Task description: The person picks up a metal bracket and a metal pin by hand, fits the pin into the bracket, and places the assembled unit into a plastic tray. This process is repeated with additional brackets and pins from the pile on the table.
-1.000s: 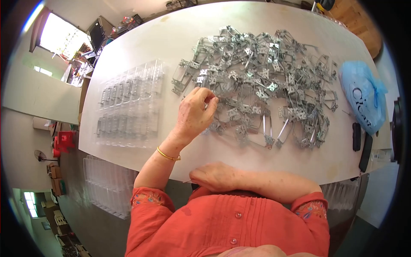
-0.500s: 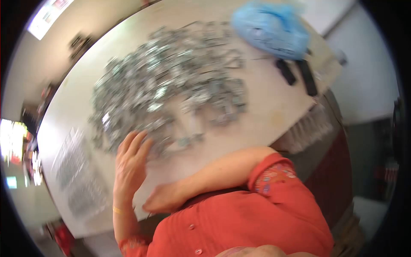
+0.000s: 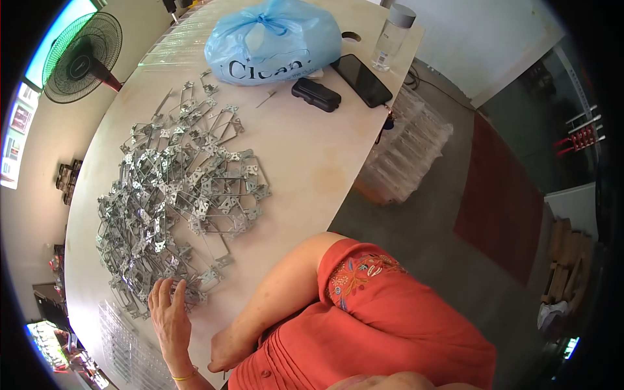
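The left hand (image 3: 171, 320), fingers loosely spread, is at the near edge of heaped metal brackets (image 3: 160, 224) on a pale tabletop (image 3: 302, 153); the right hand's (image 3: 227, 348) grip cannot be told.

Your pale table (image 3: 296, 208) fills the left and centre of the frame. On it, left of centre, you have a tangled heap of metal brackets (image 3: 175, 188). Toward the top sits your knotted blue bag (image 3: 273, 49); below its right end lies a black case (image 3: 316, 95), with a dark phone (image 3: 362, 80) just right of that. A clear bottle (image 3: 391, 40) stands near the edge; clear plastic trays (image 3: 130, 348) lie at lower left.
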Tool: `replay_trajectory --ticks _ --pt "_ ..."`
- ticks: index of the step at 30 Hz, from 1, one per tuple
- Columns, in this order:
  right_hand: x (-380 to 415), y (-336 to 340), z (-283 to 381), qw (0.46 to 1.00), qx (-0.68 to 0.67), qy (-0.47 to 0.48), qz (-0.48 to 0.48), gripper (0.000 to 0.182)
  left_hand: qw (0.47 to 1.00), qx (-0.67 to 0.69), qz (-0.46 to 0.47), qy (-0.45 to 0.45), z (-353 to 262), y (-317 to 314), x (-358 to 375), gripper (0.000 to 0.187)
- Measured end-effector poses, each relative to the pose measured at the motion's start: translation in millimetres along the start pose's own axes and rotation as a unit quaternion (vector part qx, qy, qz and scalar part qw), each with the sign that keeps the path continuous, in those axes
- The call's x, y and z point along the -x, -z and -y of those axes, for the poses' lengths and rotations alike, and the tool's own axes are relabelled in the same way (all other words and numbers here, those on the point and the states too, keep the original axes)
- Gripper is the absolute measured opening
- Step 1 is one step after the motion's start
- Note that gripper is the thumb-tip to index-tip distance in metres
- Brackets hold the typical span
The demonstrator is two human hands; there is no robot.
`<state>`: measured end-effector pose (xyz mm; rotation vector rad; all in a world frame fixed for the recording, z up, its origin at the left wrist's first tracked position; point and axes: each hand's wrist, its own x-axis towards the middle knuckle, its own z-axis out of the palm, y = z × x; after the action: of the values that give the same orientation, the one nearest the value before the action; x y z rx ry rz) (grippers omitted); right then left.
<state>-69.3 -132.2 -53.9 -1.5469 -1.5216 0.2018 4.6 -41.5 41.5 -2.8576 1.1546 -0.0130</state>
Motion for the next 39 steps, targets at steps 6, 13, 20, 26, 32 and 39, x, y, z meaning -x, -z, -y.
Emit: replay_trajectory --ticks 6,13,20,26,32,39 --pt "-3 12 11 0.995 0.01 -0.07 0.066 0.024 1.0 -0.017 0.004 -0.003 1 1 -1 0.037" --pt "-4 11 11 0.996 -0.025 -0.069 0.055 0.028 1.0 0.007 -0.024 0.002 2 1 3 0.033" --pt "-4 11 11 0.995 -0.021 -0.072 0.058 0.028 0.999 0.015 -0.037 -0.009 4 3 6 0.033" --pt "-4 9 8 0.996 -0.023 -0.066 0.053 0.027 0.999 0.026 -0.04 -0.011 8 2 10 0.032" --pt "-3 11 9 0.995 -0.035 -0.079 0.051 0.024 0.997 0.044 -0.056 -0.011 6 7 13 0.027" --pt "-1 21 13 0.99 -0.086 -0.087 0.068 0.02 0.989 0.121 -0.087 -0.016 10 13 19 0.029"
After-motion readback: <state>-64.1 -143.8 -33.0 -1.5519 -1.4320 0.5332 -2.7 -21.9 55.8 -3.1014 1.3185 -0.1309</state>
